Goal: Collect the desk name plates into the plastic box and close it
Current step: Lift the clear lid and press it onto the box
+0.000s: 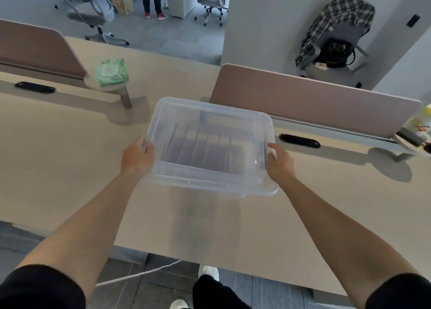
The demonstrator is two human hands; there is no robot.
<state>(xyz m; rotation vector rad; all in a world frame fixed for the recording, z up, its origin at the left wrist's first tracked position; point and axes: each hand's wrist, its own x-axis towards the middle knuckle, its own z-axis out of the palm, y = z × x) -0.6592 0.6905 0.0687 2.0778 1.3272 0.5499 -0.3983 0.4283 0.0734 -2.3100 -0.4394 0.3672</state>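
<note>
Where the pale surface [70, 169] spreads widest, a clear plastic box [211, 145] sits above its middle, lid on, dark upright plates dimly showing inside. Likely light, stiff and a bit slippery, it is best held at the side rims. Left hand [137, 157] and right hand [278, 160] each clasp one side, box between them.

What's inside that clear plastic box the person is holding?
Through the clear plastic box, held by the left hand and right hand, a row of flat upright pieces shows, probably name plates. The blurred plastic hides any writing and what lies beneath them.
</note>
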